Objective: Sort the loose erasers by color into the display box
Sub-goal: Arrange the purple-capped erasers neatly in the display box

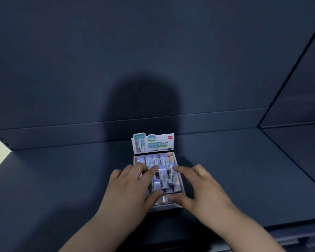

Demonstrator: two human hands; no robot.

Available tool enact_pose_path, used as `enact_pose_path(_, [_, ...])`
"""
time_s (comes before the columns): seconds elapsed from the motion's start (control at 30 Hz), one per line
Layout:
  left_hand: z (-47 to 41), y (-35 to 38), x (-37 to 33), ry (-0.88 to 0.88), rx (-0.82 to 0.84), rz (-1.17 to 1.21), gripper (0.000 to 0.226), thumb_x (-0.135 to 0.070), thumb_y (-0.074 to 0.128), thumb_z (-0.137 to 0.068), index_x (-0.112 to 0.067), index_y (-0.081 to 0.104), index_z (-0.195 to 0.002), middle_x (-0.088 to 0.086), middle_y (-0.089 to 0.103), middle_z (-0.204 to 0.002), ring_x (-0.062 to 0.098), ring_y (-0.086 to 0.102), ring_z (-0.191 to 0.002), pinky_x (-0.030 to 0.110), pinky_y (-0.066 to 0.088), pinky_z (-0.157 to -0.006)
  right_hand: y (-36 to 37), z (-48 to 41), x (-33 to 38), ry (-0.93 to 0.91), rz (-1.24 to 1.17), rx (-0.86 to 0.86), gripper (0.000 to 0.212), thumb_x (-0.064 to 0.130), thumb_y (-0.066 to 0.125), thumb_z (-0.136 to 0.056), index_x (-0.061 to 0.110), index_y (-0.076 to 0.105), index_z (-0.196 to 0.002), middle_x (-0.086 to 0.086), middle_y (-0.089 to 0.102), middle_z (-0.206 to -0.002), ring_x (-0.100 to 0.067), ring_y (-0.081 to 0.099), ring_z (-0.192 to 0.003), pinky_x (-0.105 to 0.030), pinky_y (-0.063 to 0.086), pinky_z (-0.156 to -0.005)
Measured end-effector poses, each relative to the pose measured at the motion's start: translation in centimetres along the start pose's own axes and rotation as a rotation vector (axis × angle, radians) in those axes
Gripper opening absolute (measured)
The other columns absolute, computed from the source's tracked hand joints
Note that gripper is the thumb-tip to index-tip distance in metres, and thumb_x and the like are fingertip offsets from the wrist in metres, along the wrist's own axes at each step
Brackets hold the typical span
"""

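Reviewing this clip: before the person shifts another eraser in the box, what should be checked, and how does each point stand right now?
1. Display box sits flat on the dark shelf: ok.
2. Box lid flap stands open, clear of the hands: ok.
3. Back row of purple erasers stands upright: ok.
4. Middle erasers lie tilted and jumbled: not ok.
5. Left hand and right hand are over the box; whether either holds an eraser: cannot tell.
6. Orange eraser at back right corner, apart from purple: ok.
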State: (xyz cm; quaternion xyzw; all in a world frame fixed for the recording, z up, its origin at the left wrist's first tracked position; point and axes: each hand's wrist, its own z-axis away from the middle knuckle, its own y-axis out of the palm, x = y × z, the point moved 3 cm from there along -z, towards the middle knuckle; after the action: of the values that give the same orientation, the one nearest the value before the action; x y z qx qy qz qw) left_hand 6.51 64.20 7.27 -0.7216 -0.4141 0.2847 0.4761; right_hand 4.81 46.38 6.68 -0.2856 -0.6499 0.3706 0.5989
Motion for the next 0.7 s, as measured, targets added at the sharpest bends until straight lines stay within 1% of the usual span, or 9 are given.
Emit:
enact_pose_path(0.07, [-0.6,0.0,-1.5,0.004,0.006,-0.001,0.053,-0.056,0.039,-0.078,-0.024,0.065,-0.112,-0.009,0.057,-0.086,0.015,0.059,-0.075,0.030,0.041,-0.061,-1.1,0.6,-1.2,-0.002,0.005,-0.019,0.071,0.064,0.058,-0.075,0.048,0.030,-0.138,0.012,0.038,-0.109,-0.006,0.043,-0.113,-0.017,0.036,-0.093])
enact_pose_path(0.2, [-2.3,0.5,-6.8,0.005,-0.011,0.012,0.051,-0.051,0.039,-0.079,-0.022,0.066,-0.112,-0.007,0.059,-0.086,0.017,0.060,-0.074,0.034,0.045,-0.061,-4.4,2.6,-5.1,0.024,-0.001,-0.036,0.065,0.063,0.051,-0.081,0.051,0.024,-0.138,0.015,0.037,-0.116,-0.004,0.040,-0.117,-0.020,0.038,-0.098])
enact_pose_path(0.4, [-5.1,2.1,-17.5,-0.006,-0.016,0.059,0.050,-0.051,0.040,-0.079,-0.024,0.065,-0.113,-0.006,0.058,-0.087,0.017,0.059,-0.075,0.035,0.045,-0.060,-10.8,7.3,-13.6,0.064,0.012,-0.043,0.063,0.065,0.046,-0.081,0.053,0.021,-0.138,0.020,0.034,-0.110,0.000,0.041,-0.109,-0.018,0.040,-0.089])
enact_pose_path(0.53, [-7.5,3.4,-25.4,-0.020,-0.025,0.061,0.050,-0.051,0.040,-0.078,-0.024,0.065,-0.113,-0.006,0.058,-0.086,0.017,0.059,-0.074,0.036,0.045,-0.060,-15.8,10.9,-20.1,0.077,0.056,-0.036,0.062,0.062,0.047,-0.083,0.052,0.022,-0.139,0.022,0.034,-0.103,0.000,0.041,-0.104,-0.015,0.037,-0.086])
enact_pose_path(0.63, [-8.9,4.1,-29.4,-0.034,-0.020,0.033,0.050,-0.050,0.038,-0.079,-0.023,0.066,-0.112,-0.005,0.060,-0.086,0.018,0.060,-0.073,0.035,0.044,-0.060,-18.5,12.4,-23.8,0.100,0.083,-0.041,0.062,0.061,0.047,-0.084,0.050,0.022,-0.139,0.023,0.033,-0.098,-0.001,0.041,-0.101,-0.016,0.037,-0.081])
enact_pose_path(0.7, [-9.7,4.3,-31.4,-0.037,-0.003,0.029,0.050,-0.049,0.037,-0.080,-0.023,0.066,-0.111,-0.005,0.061,-0.085,0.018,0.061,-0.072,0.035,0.046,-0.059,-19.8,13.0,-25.5,0.117,0.083,-0.040,0.061,0.061,0.047,-0.084,0.050,0.022,-0.139,0.021,0.034,-0.099,-0.002,0.042,-0.102,-0.018,0.040,-0.082])
